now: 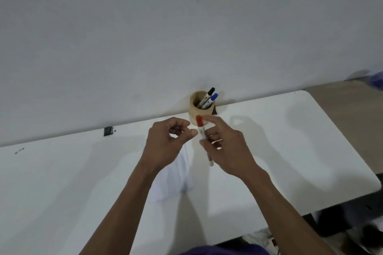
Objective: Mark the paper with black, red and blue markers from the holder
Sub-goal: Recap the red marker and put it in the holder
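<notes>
My right hand (226, 147) grips a white marker with a red cap (202, 132), held upright over the table with the cap on top. Just left of the cap is my left hand (165, 143), fingers curled and thumb tip close to the marker, with nothing in it. Behind the hands, a round wooden holder (194, 113) stands against the wall with a black-capped marker (208, 95) and a blue-capped marker (211, 100) leaning in it. A sheet of white paper (176, 180) lies on the table under my left forearm, partly hidden.
The white table (62, 182) runs along a white wall; its right end is rounded, with floor beyond. A small black clip (108, 131) sits at the table's back edge on the left. A small dark mark (19, 150) lies far left.
</notes>
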The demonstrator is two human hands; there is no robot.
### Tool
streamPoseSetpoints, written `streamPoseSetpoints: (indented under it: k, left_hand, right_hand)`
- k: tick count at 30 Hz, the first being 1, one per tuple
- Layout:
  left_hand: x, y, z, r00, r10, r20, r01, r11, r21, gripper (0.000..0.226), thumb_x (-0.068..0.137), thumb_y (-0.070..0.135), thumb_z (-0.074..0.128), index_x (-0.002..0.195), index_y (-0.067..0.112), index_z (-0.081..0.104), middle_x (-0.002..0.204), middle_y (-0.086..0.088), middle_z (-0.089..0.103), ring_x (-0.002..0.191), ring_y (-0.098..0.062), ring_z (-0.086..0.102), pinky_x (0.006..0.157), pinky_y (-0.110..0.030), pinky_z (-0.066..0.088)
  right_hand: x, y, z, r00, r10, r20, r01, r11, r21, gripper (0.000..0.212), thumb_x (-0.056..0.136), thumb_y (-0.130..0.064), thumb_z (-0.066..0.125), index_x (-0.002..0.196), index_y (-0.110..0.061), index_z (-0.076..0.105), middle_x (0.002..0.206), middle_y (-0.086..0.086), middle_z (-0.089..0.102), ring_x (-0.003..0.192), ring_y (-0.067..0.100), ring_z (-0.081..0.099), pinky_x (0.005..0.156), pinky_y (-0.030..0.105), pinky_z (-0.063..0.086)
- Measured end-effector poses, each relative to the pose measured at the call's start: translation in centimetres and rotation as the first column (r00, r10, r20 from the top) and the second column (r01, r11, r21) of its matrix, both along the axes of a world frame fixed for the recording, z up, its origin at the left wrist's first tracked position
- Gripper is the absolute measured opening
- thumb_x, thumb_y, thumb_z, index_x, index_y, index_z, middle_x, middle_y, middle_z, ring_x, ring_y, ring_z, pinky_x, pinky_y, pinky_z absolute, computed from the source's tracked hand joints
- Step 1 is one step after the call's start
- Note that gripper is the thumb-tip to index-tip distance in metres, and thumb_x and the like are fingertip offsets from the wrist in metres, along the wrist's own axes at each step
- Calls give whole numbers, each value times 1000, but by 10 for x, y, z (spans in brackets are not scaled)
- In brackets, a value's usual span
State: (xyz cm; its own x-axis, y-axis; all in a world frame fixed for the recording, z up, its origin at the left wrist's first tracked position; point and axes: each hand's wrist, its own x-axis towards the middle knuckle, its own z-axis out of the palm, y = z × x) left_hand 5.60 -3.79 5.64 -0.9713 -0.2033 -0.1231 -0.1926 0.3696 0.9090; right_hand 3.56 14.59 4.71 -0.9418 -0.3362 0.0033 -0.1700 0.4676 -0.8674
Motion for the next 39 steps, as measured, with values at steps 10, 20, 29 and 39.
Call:
streamPoseSetpoints:
  k: [10,20,29,39]
  left_hand:
    - [-80,38,-50,976,188,114,-178,980,-87,91,67,39,91,142,22,43,130,5,58,106,-10,58,78,-19,43]
    - [-105,52,-79,979,200,49,-197,978,-69,84,61,36,94,129,26,47,126,11,60,107,-7,56,80,-7,36]
    - [-105,53,-80,979,195,-53,-198,979,-42,73,66,30,92,127,25,52,122,14,63,112,-11,60,87,-13,44]
    - [-105,54,-85,974,217,-61,-219,976,-14,74,66,34,92,127,26,51,119,17,61,111,-9,59,89,-27,52]
  right_hand:
    - [-106,4,19,894,-424,-146,336,850,-406,41,97,-12,68,133,-17,48,87,5,78,77,5,75,73,13,51]
    - [-143,-15,-21,880,-431,-200,366,883,-293,34,93,-20,74,122,-14,56,89,-7,75,87,-2,73,83,15,56]
    - [-146,-19,-40,905,-389,-174,363,917,-165,23,92,-20,75,111,-15,64,96,-5,77,81,0,69,68,-1,42]
    - [-149,-22,-41,916,-377,-139,367,926,-89,12,94,-26,72,98,-15,75,91,-6,78,90,8,71,78,15,53]
